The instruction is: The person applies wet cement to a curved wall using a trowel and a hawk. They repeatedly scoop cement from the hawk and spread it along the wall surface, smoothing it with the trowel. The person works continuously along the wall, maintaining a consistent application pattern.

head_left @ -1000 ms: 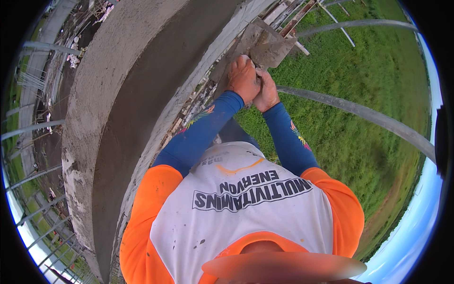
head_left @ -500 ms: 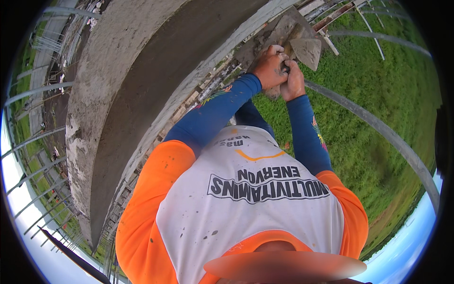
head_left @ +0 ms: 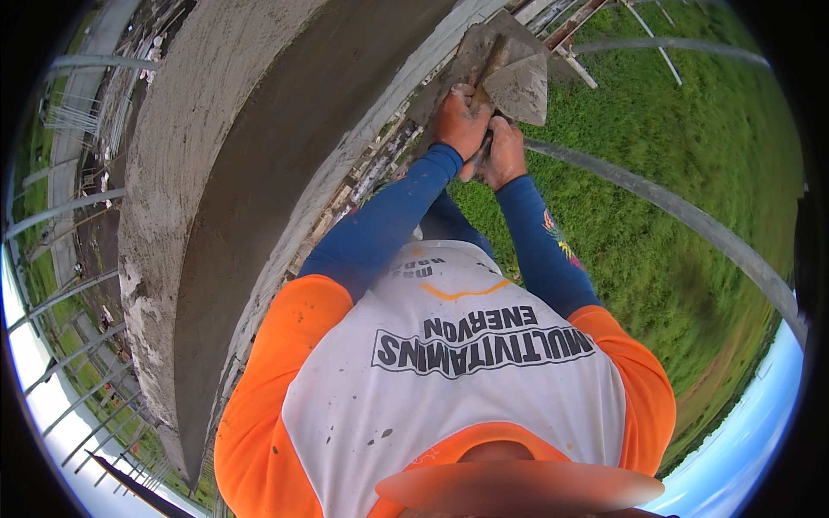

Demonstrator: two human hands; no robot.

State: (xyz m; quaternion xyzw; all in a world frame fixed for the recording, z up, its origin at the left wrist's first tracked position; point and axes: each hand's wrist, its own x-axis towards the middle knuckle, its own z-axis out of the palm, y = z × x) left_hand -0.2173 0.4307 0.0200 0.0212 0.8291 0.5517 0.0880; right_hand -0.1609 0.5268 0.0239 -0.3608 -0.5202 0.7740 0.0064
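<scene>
My left hand [head_left: 462, 123] is closed round the brown, mortar-smeared handle of a flat grey plastering float [head_left: 471, 53]. Close beside it, my right hand [head_left: 504, 154] is wrapped round the handle of a pointed trowel [head_left: 522, 91]. The trowel's grey blade lies over the float's face, near its right edge. Between my hands, the fingers partly hide both grips. To the left runs a long band of dark, smooth, damp-looking mortar [head_left: 250, 164] along a rougher grey concrete surface [head_left: 186, 112].
A curved-looking metal pipe [head_left: 665, 203] crosses at the right, above grass [head_left: 691, 129] far below. Metal bars and poles [head_left: 574, 26] stand beyond the float. More pipes [head_left: 65, 211] line the left side. Rubble and blocks [head_left: 341, 203] lie beneath the concrete edge.
Both hands, the float and the trowel have shifted left in the picture. The trowel blade now overlaps the float more, and my hands are slightly further apart.
</scene>
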